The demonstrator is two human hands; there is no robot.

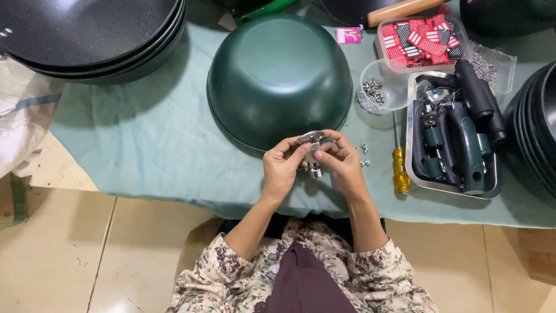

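Note:
My left hand (pixel 282 167) and my right hand (pixel 344 164) are close together over the front of the table, both pinching a small shiny metal bracket (pixel 313 150) between the fingertips. Just behind the hands a dark green pan (pixel 280 78) lies upside down on the pale green cloth (pixel 150 145). A few loose nuts (pixel 365 156) lie on the cloth right of my right hand.
A yellow-handled screwdriver (pixel 400 168) lies beside a metal tray (pixel 452 190) of green and black handles. Behind are a clear tub of screws (pixel 373 93) and a box of red tags (pixel 420 39). Stacks of dark pans stand far left (pixel 87 35) and right (pixel 536 122).

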